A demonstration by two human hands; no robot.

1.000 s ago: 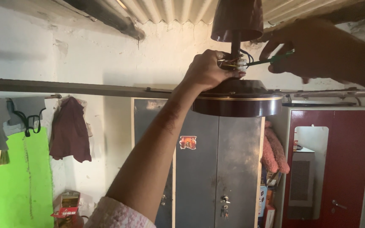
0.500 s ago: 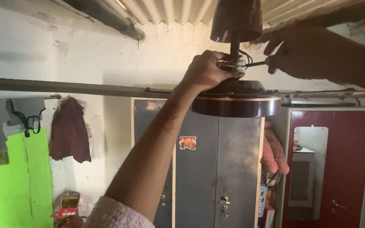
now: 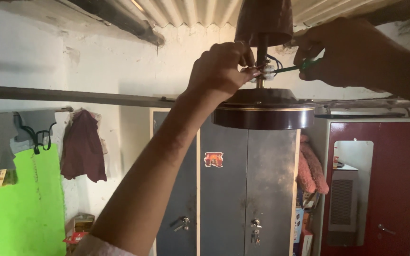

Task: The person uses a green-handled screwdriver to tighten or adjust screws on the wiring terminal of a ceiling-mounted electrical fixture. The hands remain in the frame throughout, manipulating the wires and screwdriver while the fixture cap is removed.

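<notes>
A dark brown ceiling fan motor (image 3: pixel 263 111) hangs from a rod under a brown canopy cup (image 3: pixel 263 21). Between them sits a small white wire connector (image 3: pixel 265 72) with blue and dark wires. My left hand (image 3: pixel 219 71) reaches up from below and pinches this connector beside the rod. My right hand (image 3: pixel 352 52) comes in from the right and grips a green-handled screwdriver (image 3: pixel 296 67), whose tip points at the connector.
A grey two-door steel cupboard (image 3: pixel 224 189) stands behind the fan, a red wardrobe with a mirror (image 3: pixel 380 185) to its right. A horizontal pole (image 3: pixel 72 95) carries hanging clothes (image 3: pixel 84 144) at the left. Corrugated roofing (image 3: pixel 186 12) is close overhead.
My right hand has edged slightly left toward the rod with the screwdriver. My left hand stays on the connector.
</notes>
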